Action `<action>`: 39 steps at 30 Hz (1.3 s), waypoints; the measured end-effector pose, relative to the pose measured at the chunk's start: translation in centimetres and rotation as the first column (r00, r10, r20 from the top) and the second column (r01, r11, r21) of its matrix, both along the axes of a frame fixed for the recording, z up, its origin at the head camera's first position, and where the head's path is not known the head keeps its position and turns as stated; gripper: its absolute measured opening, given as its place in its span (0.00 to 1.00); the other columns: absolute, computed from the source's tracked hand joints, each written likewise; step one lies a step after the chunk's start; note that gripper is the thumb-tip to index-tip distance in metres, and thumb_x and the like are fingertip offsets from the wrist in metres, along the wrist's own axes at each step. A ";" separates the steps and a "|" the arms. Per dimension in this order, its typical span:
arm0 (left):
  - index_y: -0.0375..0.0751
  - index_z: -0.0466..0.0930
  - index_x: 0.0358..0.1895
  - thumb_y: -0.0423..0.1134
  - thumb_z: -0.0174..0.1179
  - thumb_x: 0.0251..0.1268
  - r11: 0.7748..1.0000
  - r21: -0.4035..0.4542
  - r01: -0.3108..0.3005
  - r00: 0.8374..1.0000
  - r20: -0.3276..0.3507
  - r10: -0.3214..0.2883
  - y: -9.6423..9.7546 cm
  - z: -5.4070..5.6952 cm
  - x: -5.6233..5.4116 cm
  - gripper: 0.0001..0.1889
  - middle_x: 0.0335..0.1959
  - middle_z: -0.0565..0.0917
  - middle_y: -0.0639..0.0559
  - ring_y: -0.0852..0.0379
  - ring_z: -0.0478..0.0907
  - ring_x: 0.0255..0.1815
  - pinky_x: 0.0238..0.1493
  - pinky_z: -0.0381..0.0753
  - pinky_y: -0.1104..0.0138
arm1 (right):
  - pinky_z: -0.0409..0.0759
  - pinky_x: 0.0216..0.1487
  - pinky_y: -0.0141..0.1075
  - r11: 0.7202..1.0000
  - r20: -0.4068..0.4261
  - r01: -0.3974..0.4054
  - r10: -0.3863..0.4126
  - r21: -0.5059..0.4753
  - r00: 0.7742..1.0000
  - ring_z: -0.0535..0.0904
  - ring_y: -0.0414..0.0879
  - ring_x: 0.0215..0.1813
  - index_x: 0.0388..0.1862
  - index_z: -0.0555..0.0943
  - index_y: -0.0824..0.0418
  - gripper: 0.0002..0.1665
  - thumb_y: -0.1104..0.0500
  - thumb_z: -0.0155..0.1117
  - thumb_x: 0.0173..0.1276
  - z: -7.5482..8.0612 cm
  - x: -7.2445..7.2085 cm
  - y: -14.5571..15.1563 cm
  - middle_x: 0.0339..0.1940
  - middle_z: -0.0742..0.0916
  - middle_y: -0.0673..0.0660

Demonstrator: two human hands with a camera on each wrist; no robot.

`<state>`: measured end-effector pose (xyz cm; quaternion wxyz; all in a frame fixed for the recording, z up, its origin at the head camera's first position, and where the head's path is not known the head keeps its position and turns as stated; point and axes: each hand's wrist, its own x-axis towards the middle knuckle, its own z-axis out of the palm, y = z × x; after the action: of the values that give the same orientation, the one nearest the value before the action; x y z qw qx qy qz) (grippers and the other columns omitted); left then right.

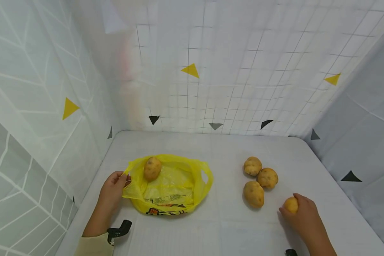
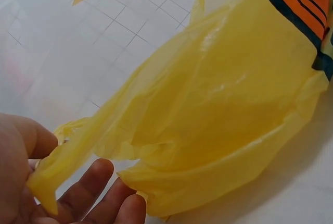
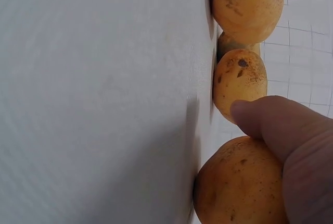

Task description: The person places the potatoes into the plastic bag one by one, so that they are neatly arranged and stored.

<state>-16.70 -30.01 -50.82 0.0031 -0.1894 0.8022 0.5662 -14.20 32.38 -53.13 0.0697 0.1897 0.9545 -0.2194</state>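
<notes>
A yellow plastic bag lies spread with its mouth up on the left half of the table. One potato is inside, against the far left wall of the bag. My left hand pinches the bag's left handle between thumb and fingers; the left wrist view shows the stretched plastic. At the right, my right hand is around a potato, its thumb along one side. In the right wrist view that potato appears to rest on the table. The palm hides part of it.
Three more potatoes, one at the back, one at the right and one in front, lie grouped between the bag and my right hand. A white cloth covers the table; patterned sheets hang behind and beside it.
</notes>
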 end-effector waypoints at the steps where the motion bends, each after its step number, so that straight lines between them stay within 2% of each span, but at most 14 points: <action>1: 0.41 0.74 0.62 0.53 0.44 0.86 1.000 0.000 0.001 1.000 0.000 -0.001 0.0 0.0 0.0 0.21 0.63 0.81 0.43 0.47 0.80 0.67 0.63 0.80 0.68 | 0.65 0.70 0.72 1.000 -0.005 0.007 -0.007 -0.006 1.000 0.62 0.75 0.69 0.78 0.57 0.76 0.59 0.41 0.73 0.65 0.0 0.0 0.0 0.73 0.62 0.82; 6: 0.40 0.74 0.62 0.52 0.44 0.86 1.000 0.008 0.008 1.000 -0.007 -0.008 0.0 0.1 0.1 0.21 0.63 0.81 0.43 0.47 0.80 0.67 0.56 0.78 0.77 | 0.67 0.69 0.71 0.996 -0.002 0.068 -0.068 -0.051 0.998 0.63 0.75 0.68 0.80 0.55 0.75 0.61 0.41 0.74 0.65 -0.2 0.1 0.1 0.73 0.61 0.82; 10: 0.40 0.74 0.62 0.52 0.44 0.86 1.000 0.007 0.013 1.000 -0.014 -0.012 0.0 0.0 0.2 0.21 0.62 0.81 0.43 0.47 0.80 0.66 0.54 0.78 0.79 | 0.70 0.67 0.70 0.989 0.004 0.117 -0.117 -0.091 0.993 0.65 0.74 0.66 0.81 0.54 0.72 0.62 0.40 0.74 0.65 -0.3 0.1 0.1 0.73 0.62 0.81; 14: 0.41 0.74 0.62 0.53 0.44 0.86 1.000 0.001 0.015 1.000 -0.013 -0.015 -0.1 -0.1 0.2 0.21 0.62 0.81 0.44 0.48 0.80 0.66 0.58 0.79 0.76 | 0.73 0.65 0.69 0.981 0.000 0.147 -0.148 -0.127 0.989 0.66 0.73 0.64 0.82 0.53 0.72 0.62 0.40 0.74 0.66 -0.4 0.2 0.3 0.73 0.63 0.80; 24: 0.40 0.74 0.62 0.52 0.44 0.86 1.000 0.006 0.000 1.000 -0.001 0.000 -0.1 0.4 0.5 0.21 0.62 0.81 0.43 0.47 0.80 0.66 0.69 0.78 0.60 | 0.74 0.64 0.69 0.963 0.000 0.199 -0.203 -0.179 0.979 0.67 0.72 0.62 0.83 0.52 0.70 0.63 0.35 0.70 0.68 -0.2 0.2 0.0 0.72 0.65 0.79; 30: 0.39 0.74 0.62 0.52 0.44 0.86 1.000 0.018 0.001 1.000 -0.014 -0.001 0.0 0.3 0.4 0.21 0.62 0.81 0.42 0.46 0.80 0.67 0.71 0.76 0.55 | 0.73 0.66 0.69 0.946 0.019 0.253 -0.254 -0.201 0.967 0.67 0.72 0.64 0.84 0.51 0.69 0.62 0.33 0.69 0.69 -0.4 0.1 0.0 0.73 0.65 0.78; 36: 0.39 0.74 0.61 0.52 0.44 0.86 0.999 0.035 0.006 1.000 -0.023 -0.005 0.0 0.0 0.2 0.21 0.62 0.81 0.41 0.45 0.79 0.67 0.73 0.74 0.51 | 0.72 0.68 0.69 0.935 0.019 0.266 -0.269 -0.233 0.963 0.67 0.71 0.66 0.84 0.51 0.68 0.63 0.32 0.67 0.69 -0.1 0.1 -0.3 0.75 0.65 0.76; 39: 0.40 0.74 0.62 0.53 0.44 0.86 1.000 0.028 0.006 1.000 -0.013 -0.006 0.0 0.0 0.0 0.21 0.62 0.81 0.42 0.45 0.79 0.67 0.74 0.73 0.51 | 0.72 0.68 0.69 0.931 -0.010 0.262 -0.273 -0.255 0.962 0.66 0.71 0.66 0.85 0.50 0.66 0.63 0.31 0.66 0.70 0.2 0.0 -0.6 0.77 0.65 0.76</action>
<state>-16.66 -30.06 -50.80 0.0025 -0.1834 0.7948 0.5786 -14.19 31.78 -52.92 0.0412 0.3025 0.8855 -0.3504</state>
